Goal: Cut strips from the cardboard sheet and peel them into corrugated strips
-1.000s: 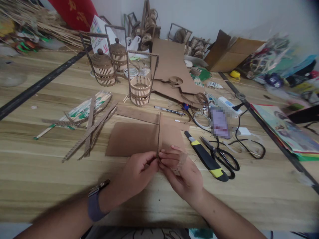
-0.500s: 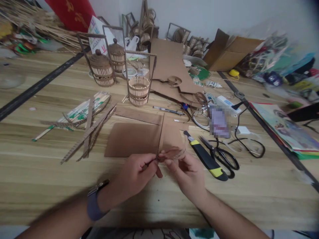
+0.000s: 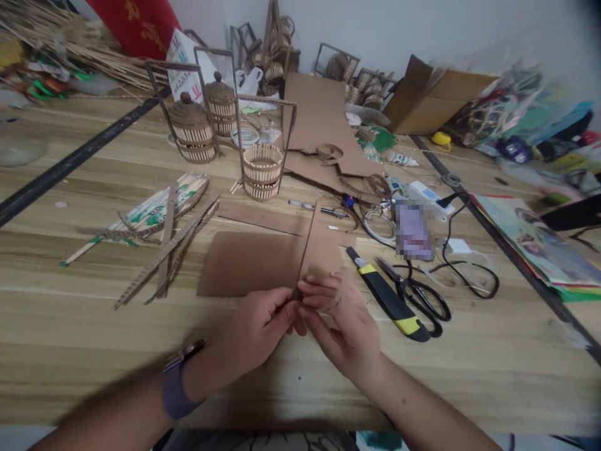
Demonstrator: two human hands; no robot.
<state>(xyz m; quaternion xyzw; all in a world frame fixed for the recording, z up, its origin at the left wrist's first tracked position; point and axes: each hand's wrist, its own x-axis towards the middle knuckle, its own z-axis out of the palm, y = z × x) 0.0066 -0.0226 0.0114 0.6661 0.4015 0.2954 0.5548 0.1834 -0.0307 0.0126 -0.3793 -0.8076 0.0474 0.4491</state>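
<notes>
A narrow cardboard strip (image 3: 310,241) rises from between my hands over a flat brown cardboard sheet (image 3: 253,263). My left hand (image 3: 263,322), with a watch on its wrist, pinches the strip's lower end. Close beside it, my right hand (image 3: 345,326) is closed on the same end, thumb and fingers together. A pale thin piece (image 3: 345,288), blurred, shows by the right fingers; whether it is part of the same strip I cannot tell. Just right of that hand lie a black-and-yellow utility knife (image 3: 387,297) and black-handled scissors (image 3: 417,294).
Ridged cardboard strips (image 3: 164,257) lie at left over a pack of sticks (image 3: 159,207). A small stick bucket (image 3: 261,172) with a tall handle stands behind the sheet, near two lidded ones (image 3: 190,128). A pen (image 3: 317,208), cables and a power strip (image 3: 429,197) sit at right.
The strip's upper end has swung a little to the right. My right fingers have turned and closed in nearer to my left hand, which has hardly moved.
</notes>
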